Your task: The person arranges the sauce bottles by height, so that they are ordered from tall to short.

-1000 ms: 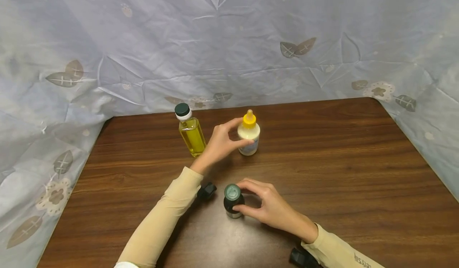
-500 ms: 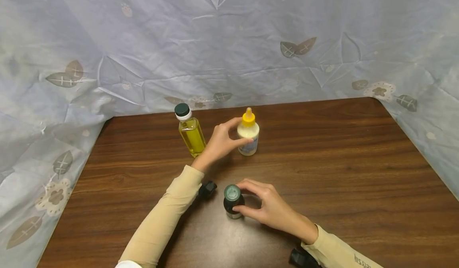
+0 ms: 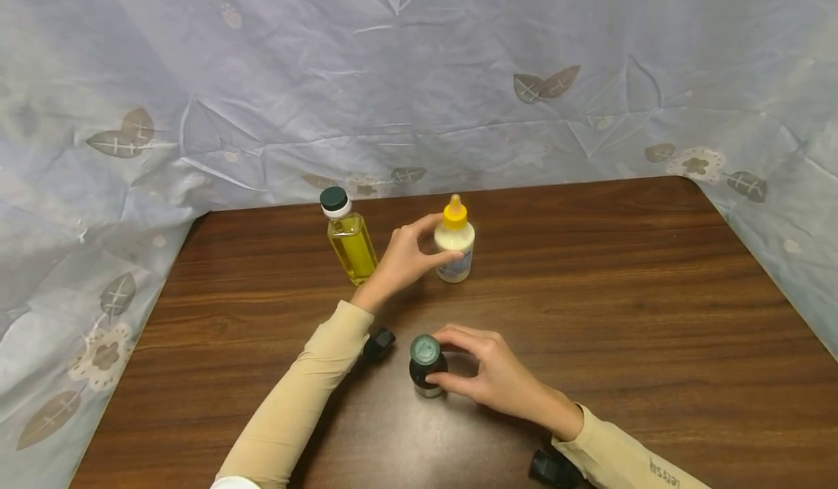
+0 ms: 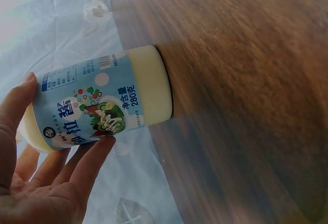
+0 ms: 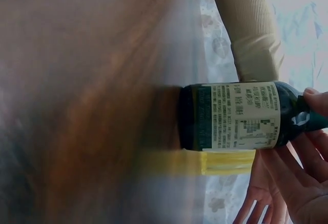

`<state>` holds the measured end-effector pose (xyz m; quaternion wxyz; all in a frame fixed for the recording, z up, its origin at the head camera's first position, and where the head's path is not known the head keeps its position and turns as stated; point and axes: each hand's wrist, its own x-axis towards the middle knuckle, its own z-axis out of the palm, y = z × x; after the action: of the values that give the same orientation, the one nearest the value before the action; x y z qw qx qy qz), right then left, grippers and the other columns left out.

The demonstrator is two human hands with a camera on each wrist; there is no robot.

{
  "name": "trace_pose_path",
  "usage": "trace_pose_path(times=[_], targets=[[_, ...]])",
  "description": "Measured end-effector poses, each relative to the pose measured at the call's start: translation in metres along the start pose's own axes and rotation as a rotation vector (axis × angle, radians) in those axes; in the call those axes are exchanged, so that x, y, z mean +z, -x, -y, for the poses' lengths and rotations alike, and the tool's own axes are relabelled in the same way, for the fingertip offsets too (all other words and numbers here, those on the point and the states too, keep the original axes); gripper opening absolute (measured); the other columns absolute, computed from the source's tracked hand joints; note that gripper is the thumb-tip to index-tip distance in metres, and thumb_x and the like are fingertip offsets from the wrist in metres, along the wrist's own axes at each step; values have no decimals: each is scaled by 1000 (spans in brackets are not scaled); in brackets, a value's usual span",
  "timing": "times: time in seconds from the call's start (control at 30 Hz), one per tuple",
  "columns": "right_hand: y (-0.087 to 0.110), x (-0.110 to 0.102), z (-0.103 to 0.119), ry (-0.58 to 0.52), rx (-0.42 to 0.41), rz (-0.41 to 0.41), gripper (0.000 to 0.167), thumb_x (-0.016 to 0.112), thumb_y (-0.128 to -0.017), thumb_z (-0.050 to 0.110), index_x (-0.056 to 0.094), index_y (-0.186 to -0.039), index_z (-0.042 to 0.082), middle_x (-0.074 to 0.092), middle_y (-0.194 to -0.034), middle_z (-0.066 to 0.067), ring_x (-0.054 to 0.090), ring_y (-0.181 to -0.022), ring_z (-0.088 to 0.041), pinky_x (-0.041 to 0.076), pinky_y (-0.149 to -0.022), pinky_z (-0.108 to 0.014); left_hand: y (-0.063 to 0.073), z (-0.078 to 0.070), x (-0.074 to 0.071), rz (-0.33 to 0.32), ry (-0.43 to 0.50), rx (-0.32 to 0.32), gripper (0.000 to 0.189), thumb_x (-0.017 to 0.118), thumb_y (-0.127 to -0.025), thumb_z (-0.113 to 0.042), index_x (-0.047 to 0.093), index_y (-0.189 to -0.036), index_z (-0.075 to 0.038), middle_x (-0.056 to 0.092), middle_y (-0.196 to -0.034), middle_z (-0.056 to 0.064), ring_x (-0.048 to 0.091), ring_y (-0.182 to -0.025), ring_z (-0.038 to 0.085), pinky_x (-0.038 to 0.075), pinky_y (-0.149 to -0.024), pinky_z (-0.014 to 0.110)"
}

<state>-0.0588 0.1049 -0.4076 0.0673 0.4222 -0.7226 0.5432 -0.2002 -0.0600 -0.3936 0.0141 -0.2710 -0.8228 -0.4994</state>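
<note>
Dark-capped bottle of yellow liquid (image 3: 354,247) on a brown wood-grain table (image 3: 622,285), leaf-patterned cloth (image 3: 452,74) behind.

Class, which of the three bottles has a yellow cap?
The cream bottle the left hand holds: its cap is yellow, while the oil bottle and dark bottle are capped in green.

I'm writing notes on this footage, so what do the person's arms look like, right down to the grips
The left sleeve and right sleeve are beige. White fabric borders the left one up the arm, and dark lettering marks the right one. A black device sits by each wrist. The left grip and right grip wear no gloves.
</note>
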Motion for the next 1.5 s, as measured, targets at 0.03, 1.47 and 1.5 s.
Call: trace_pose_path(times=[0.03,1.47,1.5], targets=[[-1,-1,0,-2,-2,3,40,81,-79,-1,65,-115,6,68,-105,-4,67,-100,-17,56,-87,-30,0,0,0,-1,3,0,60,84,-80,-21,59,-133,-5,64,-128,7,61,-115,16,49,-98,29],[-11,-159,-54,355,394,-295,26,79,-82,4,70,-107,5,72,-100,-11,64,-91,3,53,-79,-14,0,4,1,-9,20,-5,60,85,-79,-18,59,-132,-4,64,-128,11,60,-116,20,48,-100,43],[-11,-160,-55,337,411,-299,25,79,-83,4,70,-107,4,71,-100,-12,65,-91,2,53,-79,-14,-1,5,1,-9,21,-3,60,85,-79,-18,59,-132,-4,64,-128,11,60,-116,21,48,-100,44]])
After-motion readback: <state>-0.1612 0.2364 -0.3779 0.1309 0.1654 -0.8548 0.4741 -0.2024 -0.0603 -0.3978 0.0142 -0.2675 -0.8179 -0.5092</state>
